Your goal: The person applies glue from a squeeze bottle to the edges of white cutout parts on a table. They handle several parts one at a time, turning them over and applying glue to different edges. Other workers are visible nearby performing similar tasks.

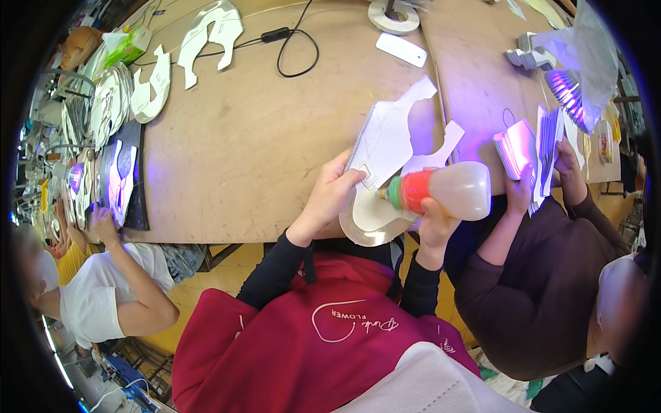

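Note:
My left hand (326,196) grips a white U-shaped cut piece (387,138), which looks like a shoe upper part, with the thumb pressed near a small square patch on it. The piece is held over the table's near edge, with its two arms pointing away from me. In my right hand (434,230) is a squeeze bottle (465,191) with a translucent body, a red band and a green cap. The bottle lies nearly level, its nozzle pointing left, close to the curved middle of the piece. Whether the nozzle touches the piece, I cannot tell.
Similar white pieces (212,34) lie at the far left of the brown table (241,144), near a black cable (313,41). A tape roll (392,19) and a white rectangular object (401,49) are at the back. A co-worker (537,289) at right holds stacked pieces; another (117,296) works at left.

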The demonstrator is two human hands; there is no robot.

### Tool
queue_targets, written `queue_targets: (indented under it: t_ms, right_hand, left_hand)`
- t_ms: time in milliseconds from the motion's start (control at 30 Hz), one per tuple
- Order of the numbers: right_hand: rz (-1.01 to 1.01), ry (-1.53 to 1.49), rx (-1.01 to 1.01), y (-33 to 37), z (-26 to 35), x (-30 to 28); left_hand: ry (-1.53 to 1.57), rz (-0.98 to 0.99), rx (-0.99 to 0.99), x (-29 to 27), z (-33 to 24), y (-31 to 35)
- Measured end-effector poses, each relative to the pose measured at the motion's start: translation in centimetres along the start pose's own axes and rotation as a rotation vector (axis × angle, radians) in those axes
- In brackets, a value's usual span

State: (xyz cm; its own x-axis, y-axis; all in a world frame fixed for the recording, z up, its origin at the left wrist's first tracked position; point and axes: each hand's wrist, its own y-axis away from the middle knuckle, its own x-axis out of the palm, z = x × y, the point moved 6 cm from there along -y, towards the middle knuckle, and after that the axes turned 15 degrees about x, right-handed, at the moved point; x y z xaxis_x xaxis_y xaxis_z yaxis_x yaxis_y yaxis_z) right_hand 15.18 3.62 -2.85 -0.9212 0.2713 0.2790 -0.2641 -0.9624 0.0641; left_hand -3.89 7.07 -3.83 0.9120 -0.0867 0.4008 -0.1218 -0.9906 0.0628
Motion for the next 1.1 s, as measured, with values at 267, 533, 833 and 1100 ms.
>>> queue_targets:
  t_ms: [267, 533, 833, 1100]
  right_hand:
    - [0.425, -0.887, 0.213, -0.5, -0.3, -0.9]
    - [0.157, -0.695, 0.319, 0.3, -4.1, -0.8]
    - [0.233, -0.645, 0.497, -0.5, -7.4, 2.2]
    - [0.288, -0.603, 0.572, -0.3, -8.0, 3.7]
  left_hand:
    - [0.193, -0.118, -0.1, -5.0, -1.7, -0.6]
    - [0.065, -0.271, 0.061, -12.1, -8.2, 0.8]
    - [0.071, -0.746, 0.502, -22.6, -14.7, 5.9]
    - [-1.102, -1.196, 0.282, -32.9, -15.9, 12.2]
